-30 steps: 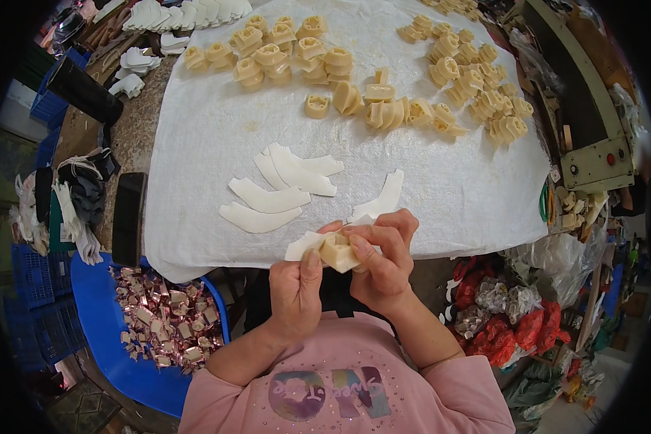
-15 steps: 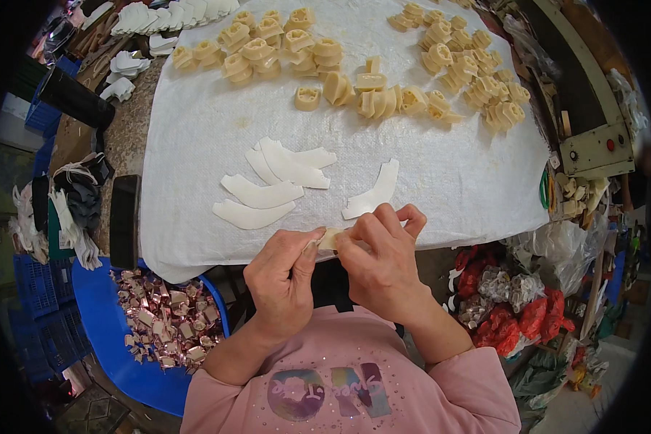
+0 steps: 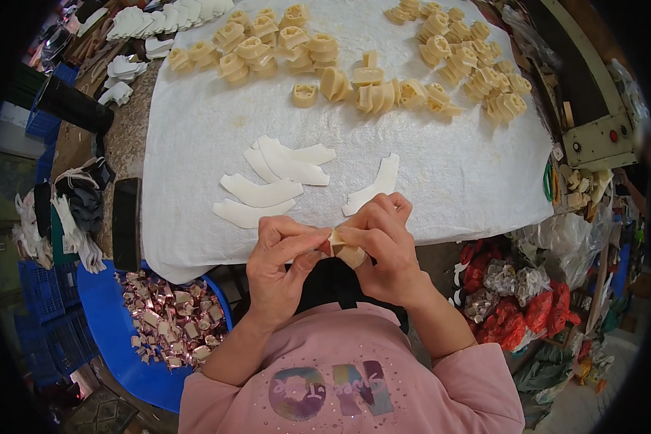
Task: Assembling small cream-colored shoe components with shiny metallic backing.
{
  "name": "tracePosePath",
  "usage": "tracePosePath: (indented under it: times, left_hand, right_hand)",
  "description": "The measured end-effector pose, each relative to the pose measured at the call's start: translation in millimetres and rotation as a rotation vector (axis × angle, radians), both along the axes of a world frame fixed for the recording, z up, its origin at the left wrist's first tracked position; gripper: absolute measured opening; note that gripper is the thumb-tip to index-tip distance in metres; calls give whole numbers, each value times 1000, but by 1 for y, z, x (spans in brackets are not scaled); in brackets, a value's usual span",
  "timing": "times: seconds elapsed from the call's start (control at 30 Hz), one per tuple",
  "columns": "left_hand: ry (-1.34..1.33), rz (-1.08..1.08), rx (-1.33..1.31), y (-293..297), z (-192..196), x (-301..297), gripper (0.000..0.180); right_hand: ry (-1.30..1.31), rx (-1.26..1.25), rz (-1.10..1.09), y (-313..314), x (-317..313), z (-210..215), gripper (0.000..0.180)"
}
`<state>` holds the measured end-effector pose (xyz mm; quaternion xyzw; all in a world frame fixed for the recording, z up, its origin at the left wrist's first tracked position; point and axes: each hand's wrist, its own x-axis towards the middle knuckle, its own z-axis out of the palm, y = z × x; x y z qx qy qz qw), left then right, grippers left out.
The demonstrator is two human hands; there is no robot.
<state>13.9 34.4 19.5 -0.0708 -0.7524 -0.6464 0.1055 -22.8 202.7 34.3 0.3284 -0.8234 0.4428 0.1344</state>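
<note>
Just beyond the table's near edge, my left hand (image 3: 281,254) and my right hand (image 3: 385,249) meet over a small cream plastic shoe heel (image 3: 350,255). The right fingers wrap round it, while my left thumb and fingertips pinch its left end, where a pale strip seems to lie. My fingers hide most of its shape. Close beyond the right hand lies one curved white cover piece (image 3: 376,185). Several similar white pieces (image 3: 262,193) overlap left of it on the white sheet.
Cream heels (image 3: 257,50) stand in groups along the far side of the white woven sheet (image 3: 195,145), with more heels (image 3: 477,65) far right. A black phone (image 3: 126,224) lies at left. Below it, a blue tub (image 3: 116,347) holds shiny pinkish pieces. Bagged items (image 3: 513,296) sit at right.
The cream heel has turned and shows more below the right fingers. My left fingers have shifted their pinch at its end. The white pieces on the sheet have stayed put.
</note>
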Motion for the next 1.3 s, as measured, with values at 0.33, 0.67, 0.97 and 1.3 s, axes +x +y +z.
tracePosePath:
  times: [0.33, 0.67, 0.97, 1.3]
  left_hand:
    - [338, -83, -289, 0, -7, -4, 16]
    - [493, 61, -336, -7, 2, -12, 21]
    - [440, 63, -103, -12, 5, -4, 34]
    - [532, -97, -271, 8, 1, -2, 25]
  right_hand:
    - [-201, -47, 244, 2, 5, -1, 32]
    - [69, -23, 123, 0, -1, -7, 38]
    - [-754, -616, 48, 5, 25, -23, 22]
    - [-852, -843, -26, 9, 47, -10, 22]
